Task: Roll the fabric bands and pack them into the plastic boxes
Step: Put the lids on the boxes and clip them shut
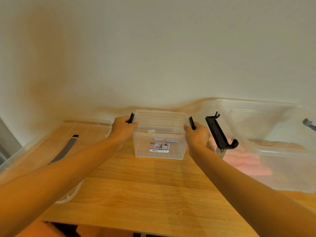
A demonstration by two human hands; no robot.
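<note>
A small clear plastic box (pixel 159 151) with its lid on and a label on its front stands on the wooden table (pixel 145 194) near the wall. My left hand (pixel 122 128) grips the black clip (pixel 131 118) at the box's left end. At the right end, my right hand (pixel 196 134) grips the other black clip (pixel 191 123). A large clear box (pixel 273 151) stands at the right, its black clip (pixel 220 134) hanging open, and pink fabric (pixel 244 163) shows through its wall.
A large clear lid (pixel 56 144) with a dark strip (pixel 65 149) lies flat at the left. A white wall rises just behind the boxes. The table's near edge runs along the bottom of the view.
</note>
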